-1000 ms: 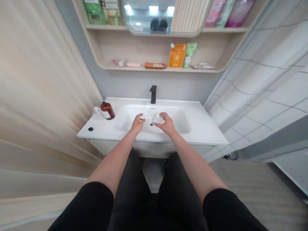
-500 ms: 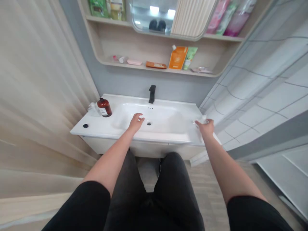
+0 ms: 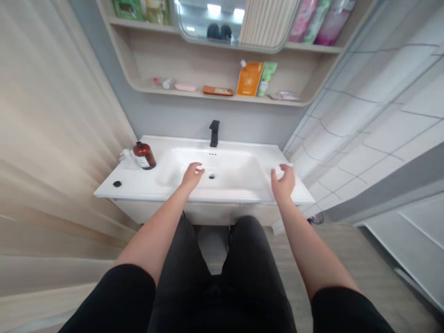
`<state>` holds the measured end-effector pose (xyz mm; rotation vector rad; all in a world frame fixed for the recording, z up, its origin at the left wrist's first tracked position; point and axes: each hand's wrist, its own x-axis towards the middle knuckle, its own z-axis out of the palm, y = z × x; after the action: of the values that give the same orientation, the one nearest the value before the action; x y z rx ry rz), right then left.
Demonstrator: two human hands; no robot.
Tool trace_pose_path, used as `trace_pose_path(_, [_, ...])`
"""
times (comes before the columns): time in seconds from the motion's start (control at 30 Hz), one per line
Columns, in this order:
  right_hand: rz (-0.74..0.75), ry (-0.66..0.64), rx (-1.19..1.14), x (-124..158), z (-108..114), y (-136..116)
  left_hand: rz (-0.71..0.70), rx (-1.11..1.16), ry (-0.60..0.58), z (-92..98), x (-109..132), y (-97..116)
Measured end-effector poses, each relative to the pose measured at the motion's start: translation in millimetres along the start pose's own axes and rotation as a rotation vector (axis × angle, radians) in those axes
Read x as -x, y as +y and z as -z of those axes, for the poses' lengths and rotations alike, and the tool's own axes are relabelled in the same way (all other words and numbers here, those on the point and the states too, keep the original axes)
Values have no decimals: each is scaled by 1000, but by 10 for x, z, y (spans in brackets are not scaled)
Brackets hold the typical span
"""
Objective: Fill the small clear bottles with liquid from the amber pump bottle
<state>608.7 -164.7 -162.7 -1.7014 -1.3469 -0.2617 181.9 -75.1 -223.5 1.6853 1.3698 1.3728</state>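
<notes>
My left hand is over the front left part of the white washbasin, fingers curled apart, nothing visible between them. Above the counter right of the basin, my right hand curves its thumb and fingers around a small whitish thing. Blur and the pale counter behind hide what kind it is. A brown bottle with a white label stands on the left of the counter. Near it lies a small black cap. The black faucet rises behind the basin, above the drain.
A pale, partly see-through item sits beside the brown bottle. The wall shelf bears an orange pouch, a green tube and several other packages under a mirror. A curtain hangs on the left; tiles cover the right wall.
My right hand has moved left along the counter, towards the basin, with the whitish thing at its fingers. My left hand stays over the basin. The whole view has shifted slightly.
</notes>
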Motion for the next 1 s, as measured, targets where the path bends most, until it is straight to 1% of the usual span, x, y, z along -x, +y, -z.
trace_pose_path(0.07, [142,-315,-94,126,-141,-348,-6,-17,1,1,5,-6])
trace_pose_path(0.13, [279,-616,-131,240,-370,-707,-9,-37,3,12,14,0])
trace_pose_path(0.17, [324,-719,-131,290,-503,-875,-7,-47,4,21,18,9])
trace_pose_path(0.23, [364,-872,-116,376,-777,-1157,5,-64,5,42,25,34])
trace_pose_path(0.3, [331,-951,-98,449,-1019,-1342,20,-74,12,56,34,68])
trace_pose_path(0.4, [252,-981,10,530,-1258,-1435,19,-97,21,42,81,146])
trace_pose_path(0.5, [220,-962,101,565,-1331,-1399,-47,-98,38,54,191,316])
trace_pose_path(0.53, [212,-953,111,569,-1327,-1382,-87,-83,50,103,233,403])
trace_pose_path(0.57, [201,-945,117,571,-1315,-1367,-132,-60,63,193,269,503])
trace_pose_path(0.6, [189,-942,122,571,-1298,-1358,-177,-29,83,333,294,610])
trace_pose_path(0.63, [181,-942,127,572,-1281,-1355,-224,1,107,528,304,718])
trace_pose_path(0.67, [177,-942,131,572,-1264,-1357,-265,35,138,777,294,819])
trace_pose_path(0.7, [180,-944,134,572,-1250,-1365,-289,83,213,1070,263,903])
trace_pose_path(0.73, [188,-950,136,571,-1241,-1376,-304,136,346,1395,212,963])
trace_pose_path(0.77, [198,-959,139,569,-1235,-1389,-325,165,514,1732,144,991])
trace_pose_path(0.8, [204,-969,140,566,-1233,-1402,-330,150,667,2062,65,987])
trace_pose_path(0.83, [205,-979,140,562,-1234,-1414,-306,92,780,2366,-18,952])
trace_pose_path(0.87, [201,-989,141,558,-1235,-1423,-243,-10,808,2629,-97,891])
trace_pose_path(0.9, [198,-996,141,555,-1235,-1430,-151,-140,764,2841,-170,813])
trace_pose_path(0.93, [195,-998,140,551,-1234,-1435,-46,-257,693,2998,-234,726])
trace_pose_path(0.97, [195,-996,135,549,-1230,-1438,35,-355,614,3102,-289,639])
trace_pose_path(1.0, [196,-992,130,547,-1222,-1440,81,-430,530,3159,-339,559])
